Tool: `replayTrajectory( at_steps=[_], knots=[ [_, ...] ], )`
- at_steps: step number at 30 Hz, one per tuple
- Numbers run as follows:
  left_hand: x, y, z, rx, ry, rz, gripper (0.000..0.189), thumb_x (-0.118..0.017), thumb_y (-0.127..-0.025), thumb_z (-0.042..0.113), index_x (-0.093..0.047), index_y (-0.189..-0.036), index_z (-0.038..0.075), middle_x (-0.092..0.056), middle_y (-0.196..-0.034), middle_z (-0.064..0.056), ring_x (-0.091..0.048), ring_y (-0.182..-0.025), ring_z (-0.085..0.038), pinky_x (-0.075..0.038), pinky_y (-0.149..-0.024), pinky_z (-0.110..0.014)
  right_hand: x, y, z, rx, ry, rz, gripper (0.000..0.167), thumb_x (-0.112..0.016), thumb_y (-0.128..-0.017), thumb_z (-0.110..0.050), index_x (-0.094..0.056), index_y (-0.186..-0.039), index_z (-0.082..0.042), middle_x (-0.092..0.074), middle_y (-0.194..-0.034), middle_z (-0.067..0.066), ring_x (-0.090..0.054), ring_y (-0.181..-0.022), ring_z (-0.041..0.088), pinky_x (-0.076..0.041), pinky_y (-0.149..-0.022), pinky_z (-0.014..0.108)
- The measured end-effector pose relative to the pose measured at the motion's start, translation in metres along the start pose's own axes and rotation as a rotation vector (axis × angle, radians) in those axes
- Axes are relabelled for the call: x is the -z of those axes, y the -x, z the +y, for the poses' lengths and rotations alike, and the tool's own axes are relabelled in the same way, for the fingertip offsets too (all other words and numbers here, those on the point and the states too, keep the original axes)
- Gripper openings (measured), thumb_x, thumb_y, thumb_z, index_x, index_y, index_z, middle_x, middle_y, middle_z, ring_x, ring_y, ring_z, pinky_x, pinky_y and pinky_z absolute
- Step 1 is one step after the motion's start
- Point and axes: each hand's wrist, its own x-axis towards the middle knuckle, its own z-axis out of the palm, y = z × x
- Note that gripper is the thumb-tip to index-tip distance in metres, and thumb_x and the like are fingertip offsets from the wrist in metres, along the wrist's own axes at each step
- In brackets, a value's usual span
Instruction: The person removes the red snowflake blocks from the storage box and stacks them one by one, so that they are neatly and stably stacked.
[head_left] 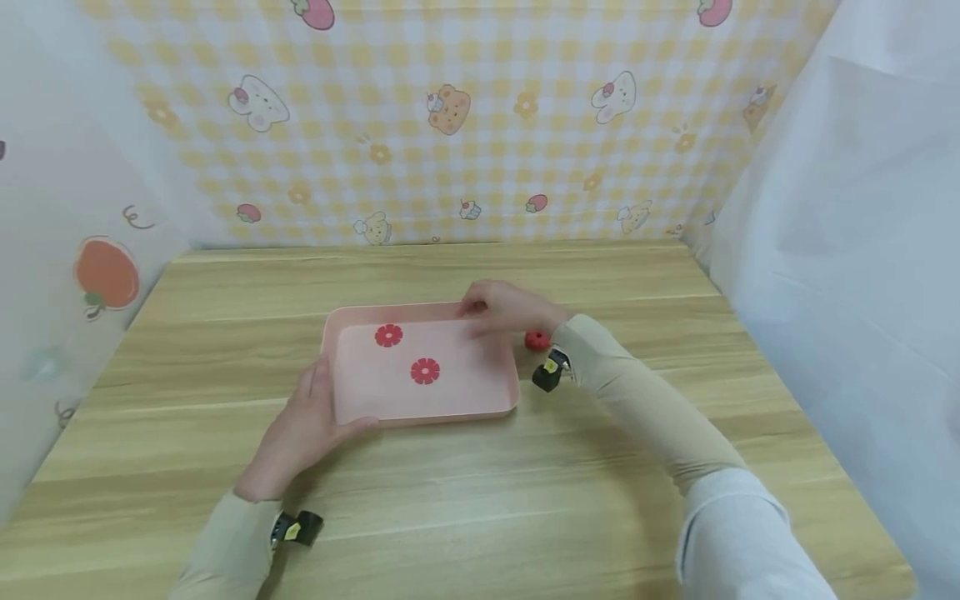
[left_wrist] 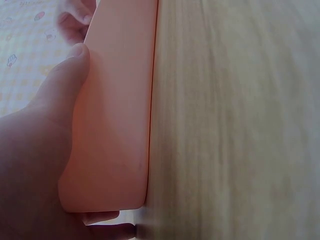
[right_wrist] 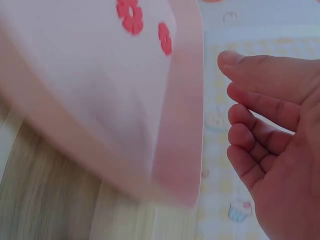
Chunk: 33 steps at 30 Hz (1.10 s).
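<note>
A shallow pink tray sits on the wooden table, with two red notched discs lying flat in it, each with a hole in its middle. My left hand holds the tray's near left corner, thumb along the front side and fingers at the left side. In the left wrist view the thumb lies at the rim of the tray. Over the tray's far right part is my right hand, its fingers loosely bent. The right wrist view shows nothing between those fingers.
Just right of the tray, beside the right wrist, another red piece lies on the table. A yellow checked cloth hangs behind the table, with pale sheets at both sides. Each wrist carries a small black camera.
</note>
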Motion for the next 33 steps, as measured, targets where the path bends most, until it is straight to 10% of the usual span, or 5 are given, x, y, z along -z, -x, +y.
replayTrajectory(
  at_steps=[19, 33],
  knots=[
    [0.000, 0.000, 0.001, 0.016, 0.016, -0.020, 0.127, -0.076, -0.068, 0.062, -0.006, -0.150, -0.004, -0.030, -0.144, -0.029, -0.044, -0.122, -0.044, -0.045, -0.097, -0.059, -0.046, -0.043, -0.023, -0.025, -0.049, -0.198, 0.022, -0.068, -0.087, -0.016, -0.068, -0.108, -0.023, -0.059, -0.109, -0.008, -0.050, -0.105, 0.015, -0.044, -0.099, 0.031],
    [0.005, 0.000, 0.001, 0.027, 0.018, -0.028, 0.129, -0.073, -0.067, 0.067, -0.003, -0.150, -0.003, -0.026, -0.147, -0.029, -0.042, -0.124, -0.045, -0.043, -0.098, -0.060, -0.066, -0.052, -0.021, 0.111, 0.081, -0.254, 0.035, -0.078, -0.079, -0.019, -0.066, -0.112, -0.021, -0.053, -0.105, -0.005, -0.049, -0.097, 0.012, -0.046, -0.084, 0.019]
  ],
)
